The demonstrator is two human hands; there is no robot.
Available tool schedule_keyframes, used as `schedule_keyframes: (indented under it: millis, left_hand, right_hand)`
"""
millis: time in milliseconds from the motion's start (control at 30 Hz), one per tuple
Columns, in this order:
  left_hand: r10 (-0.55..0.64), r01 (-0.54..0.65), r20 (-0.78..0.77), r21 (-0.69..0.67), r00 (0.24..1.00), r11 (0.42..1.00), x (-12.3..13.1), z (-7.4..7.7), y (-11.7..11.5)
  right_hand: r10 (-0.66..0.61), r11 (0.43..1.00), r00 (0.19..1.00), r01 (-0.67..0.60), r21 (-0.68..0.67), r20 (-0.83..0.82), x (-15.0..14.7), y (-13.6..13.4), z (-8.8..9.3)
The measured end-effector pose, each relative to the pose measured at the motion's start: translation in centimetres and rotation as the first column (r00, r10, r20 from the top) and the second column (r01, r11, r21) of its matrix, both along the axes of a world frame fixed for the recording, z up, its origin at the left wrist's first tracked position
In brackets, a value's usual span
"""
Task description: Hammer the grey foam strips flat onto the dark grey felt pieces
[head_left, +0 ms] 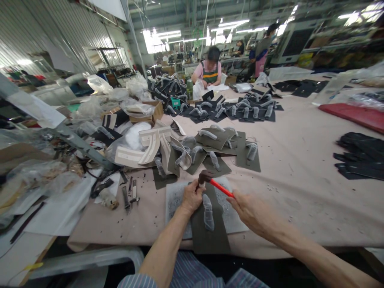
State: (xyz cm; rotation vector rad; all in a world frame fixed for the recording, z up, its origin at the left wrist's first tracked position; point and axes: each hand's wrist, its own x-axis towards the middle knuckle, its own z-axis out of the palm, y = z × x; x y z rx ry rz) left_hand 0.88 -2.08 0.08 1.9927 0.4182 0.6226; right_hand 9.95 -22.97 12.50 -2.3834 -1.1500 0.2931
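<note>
Bare left hand [192, 197], bare right hand [250, 210], unsleeved forearms [163, 248], blue-grey striped clothing [192, 276].

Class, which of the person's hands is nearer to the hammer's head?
Left. The left hand sits just below the hammer head; the right hand holds the far end of the red handle.

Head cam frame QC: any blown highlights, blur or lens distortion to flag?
Head view: ceiling lights blown out, glare washing over the far hall; strong wide-angle warp, the left wall and the table bowed; the person at the far end soft; centre sharp, little blur on the hammer, the right hand or the left hand; table light even, shadows faint.
</note>
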Motion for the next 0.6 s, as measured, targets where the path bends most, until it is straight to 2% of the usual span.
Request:
schedule_keyframes:
  millis: [67,133,167,233,267,300,333,367,400,433,467,500,600]
  left_hand:
    - [-0.002,0.002,-0.008,0.003,1.0,1.0,0.0,0.1,0.0]
    - [-0.004,0.004,-0.007,0.003,1.0,1.0,-0.1,0.1,0.0]
    - [-0.006,0.006,-0.006,0.0,1.0,1.0,-0.1,0.1,0.0]
    - [-0.01,0.009,-0.009,-0.007,1.0,1.0,-0.1,0.1,0.0]
    - [-0.012,0.012,-0.011,-0.01,1.0,1.0,-0.1,0.1,0.0]
    - [-0.012,0.012,-0.013,-0.013,1.0,1.0,0.0,0.0,0.1]
    - [-0.01,0.01,-0.015,-0.015,1.0,1.0,0.0,0.0,0.1]
    - [-0.008,0.007,-0.017,-0.017,1.0,1.0,0.0,-0.1,0.1]
    - [-0.007,0.007,-0.02,-0.016,1.0,1.0,0.0,-0.1,0.1]
    - [-0.008,0.008,-0.025,-0.013,1.0,1.0,0.0,-0.1,0.1]
    - [-0.011,0.01,-0.03,-0.01,1.0,1.0,0.0,-0.2,0.1]
    - [-0.014,0.014,-0.033,-0.006,0.999,1.0,0.0,-0.2,0.1]
    - [-0.006,0.006,-0.024,0.008,1.0,1.0,0.0,-0.3,0.0]
  right_hand:
    - [0.045,0.999,0.998,-0.044,-0.029,0.037,0.4,0.3,1.9]
    - [-0.008,0.99,0.997,-0.002,0.138,0.071,0.4,0.5,4.6]
    - [-0.085,0.959,0.994,0.061,0.276,0.075,0.3,0.7,5.9]
    - [-0.276,0.817,0.961,0.217,0.534,0.031,-0.3,1.0,7.2]
    - [-0.325,0.763,0.946,0.251,0.596,0.017,-0.6,1.0,6.9]
    - [-0.318,0.771,0.948,0.243,0.589,0.025,-0.9,1.0,6.1]
    - [-0.264,0.836,0.963,0.205,0.509,0.046,-1.0,0.9,4.9]
    - [-0.174,0.923,0.983,0.143,0.356,0.058,-1.1,0.7,3.4]
    - [-0.083,0.983,0.996,0.075,0.168,0.043,-1.0,0.3,1.9]
    - [-0.027,1.0,1.0,0.027,-0.001,0.005,-0.8,-0.1,0.5]
    - [-0.014,0.992,0.999,0.009,-0.122,-0.036,-0.5,-0.5,-0.6]
    - [-0.031,0.982,0.998,0.019,-0.19,-0.056,-0.1,-1.1,-1.6]
    - [-0.099,0.973,0.993,0.083,-0.215,-0.064,1.4,-2.9,-3.6]
